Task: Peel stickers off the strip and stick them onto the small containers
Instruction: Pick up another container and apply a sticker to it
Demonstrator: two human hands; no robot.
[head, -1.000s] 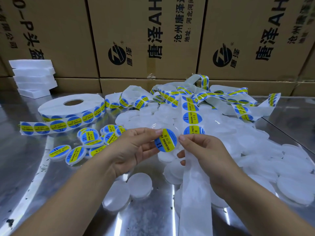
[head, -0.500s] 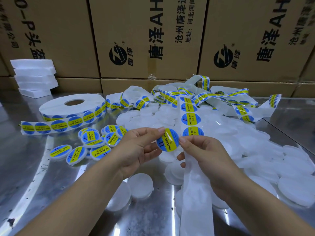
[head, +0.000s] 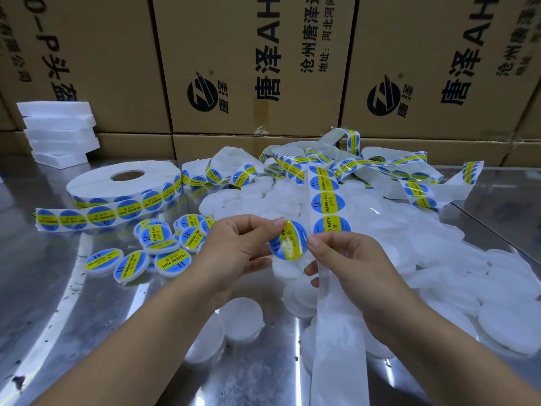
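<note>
At the centre of the head view, above a reflective metal table point(head: 44, 288), the left hand point(head: 234, 250) pinches a round blue-and-yellow sticker point(head: 288, 244) between thumb and forefinger at its left edge. The right hand point(head: 348, 259) grips the white strip point(head: 336, 332), with its forefinger tip touching the sticker's right edge. Whether a container sits behind the sticker cannot be told. The strip runs from a tangle at the back of the table, through the right hand, and hangs bare toward the viewer; the next sticker point(head: 332, 225) sits on it just above the right hand's knuckles. Unlabelled containers point(head: 439, 259), white and round, lie heaped beneath and to the right of the hands. Labelled containers point(head: 172, 260) form a small cluster just left of the left hand. A full roll point(head: 123, 183) lies further back on the left, with foam slabs point(head: 58, 130) stacked behind it and cartons point(head: 248, 68) walling the rear. The step in hand appears to be the transfer of a freed sticker, either just lifted off the backing or being laid on a lid. The next move probably calls for centring the sticker on a bare container and pressing it flat without creases, and only then for advancing the strip.
</note>
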